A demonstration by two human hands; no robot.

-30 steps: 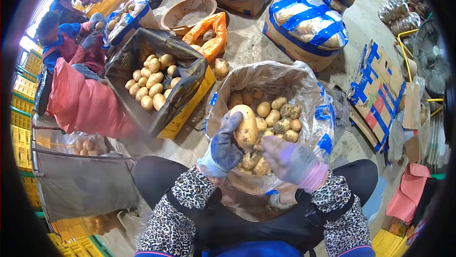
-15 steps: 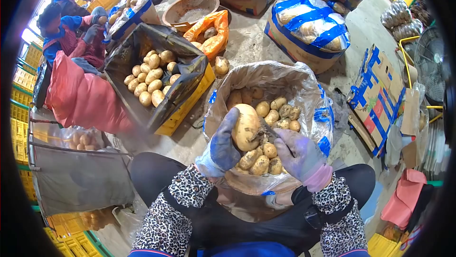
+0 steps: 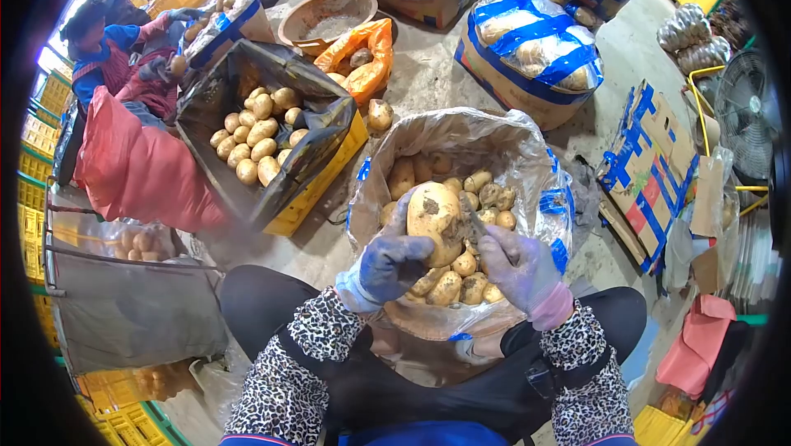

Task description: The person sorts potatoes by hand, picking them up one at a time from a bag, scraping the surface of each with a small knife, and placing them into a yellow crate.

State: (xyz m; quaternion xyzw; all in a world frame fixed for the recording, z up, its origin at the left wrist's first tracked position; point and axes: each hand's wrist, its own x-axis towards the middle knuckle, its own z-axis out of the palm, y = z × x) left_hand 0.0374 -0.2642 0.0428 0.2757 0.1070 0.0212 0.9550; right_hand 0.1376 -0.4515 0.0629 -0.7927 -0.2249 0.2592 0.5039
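Note:
Gloved, my left hand [image 3: 387, 256] is closed around a large potato [image 3: 432, 219] that has a dirty, rough patch on its right side. My right hand [image 3: 521, 265], also gloved, grips what looks like a small knife [image 3: 474, 217]; its dark, thin blade is against or very near that patch, and its handle is hidden in the glove. Both hands are above a plastic-lined round container [image 3: 395, 143] edged with blue tape. Inside it lie many smaller potatoes [image 3: 446, 287], several of them soiled.
To the left stands a yellow crate [image 3: 317, 186] lined in black, with potatoes. An orange bag [image 3: 375, 34], a brown basin [image 3: 288, 30] and taped containers [image 3: 527, 59] are farther back. Flattened cardboard [image 3: 651, 166] and a fan [image 3: 746, 108] are right. A co-worker [image 3: 111, 59] sits upper left.
The large potato has been turned, so its dirty patch now faces up more. My left fingers have shifted round its lower side. The co-worker's hands have moved.

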